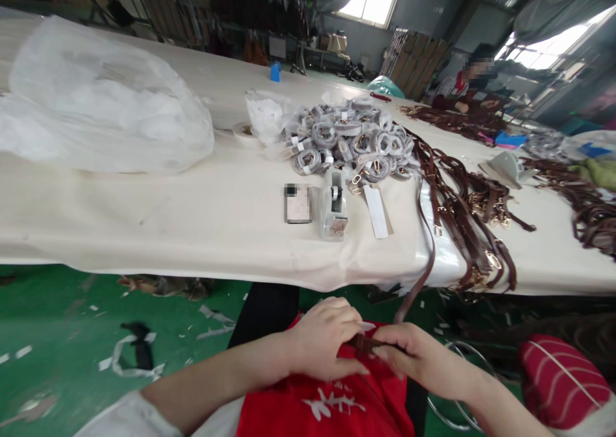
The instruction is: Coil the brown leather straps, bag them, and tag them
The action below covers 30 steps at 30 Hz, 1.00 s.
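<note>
Over the red apron [332, 408], my left hand [330, 341] is closed around one end of a brown strap [421, 283]. My right hand [416, 360] pinches the same strap just to the right, and the strap runs up from there onto the table. A small white piece shows between the hands. Ahead on the table edge lie a tape dispenser [333, 209], a white paper strip [378, 212] and a pile of brown straps [462, 219] with gold clasps. Behind the dispenser is a heap of wrapped, coiled straps [356, 135].
A big translucent plastic bag [110, 103] sits on the left of the white table [192, 231]. A card [298, 203] lies left of the dispenser. At the back right, a person [462, 90] is beside more brown straps. A red striped cushion [563, 379] is at my lower right.
</note>
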Motion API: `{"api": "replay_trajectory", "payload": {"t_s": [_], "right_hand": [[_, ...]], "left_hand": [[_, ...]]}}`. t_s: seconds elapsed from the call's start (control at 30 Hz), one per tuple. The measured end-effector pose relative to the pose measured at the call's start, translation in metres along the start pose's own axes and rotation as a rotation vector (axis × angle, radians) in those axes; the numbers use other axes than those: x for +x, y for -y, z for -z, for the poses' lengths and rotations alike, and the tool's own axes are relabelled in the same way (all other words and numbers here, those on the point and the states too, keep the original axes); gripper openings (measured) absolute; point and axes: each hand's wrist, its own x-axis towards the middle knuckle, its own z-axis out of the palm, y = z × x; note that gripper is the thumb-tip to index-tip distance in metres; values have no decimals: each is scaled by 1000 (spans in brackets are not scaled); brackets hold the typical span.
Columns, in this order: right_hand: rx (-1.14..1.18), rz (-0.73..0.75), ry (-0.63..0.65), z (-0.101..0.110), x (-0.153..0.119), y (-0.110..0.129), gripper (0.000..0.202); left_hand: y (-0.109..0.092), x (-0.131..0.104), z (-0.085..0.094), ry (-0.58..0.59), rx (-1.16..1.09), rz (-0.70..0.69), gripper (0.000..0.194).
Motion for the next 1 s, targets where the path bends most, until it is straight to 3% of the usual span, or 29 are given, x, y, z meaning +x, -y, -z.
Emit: {"api": "replay_trajectory", "payload": {"t_s": [0.1, 0.27, 0.5, 0.73, 1.0], "right_hand": [[64, -29, 57, 2, -5, -1, 37], [-14, -5, 89, 8, -12, -7, 43], [24, -57, 41, -5, -6, -11, 47], [-151, 13, 54, -15, -3, -4, 33], [-161, -61, 28, -32, -1, -10, 36]], "left_hand": [[-2, 1, -1, 68, 17, -34, 41], [-6, -7, -2, 204, 38, -22, 39], [-9, -14, -12, 242, 127, -6, 34], [-10, -17, -18, 222, 249, -53, 36], [-11, -17, -23, 268, 313, -143, 39]]}}
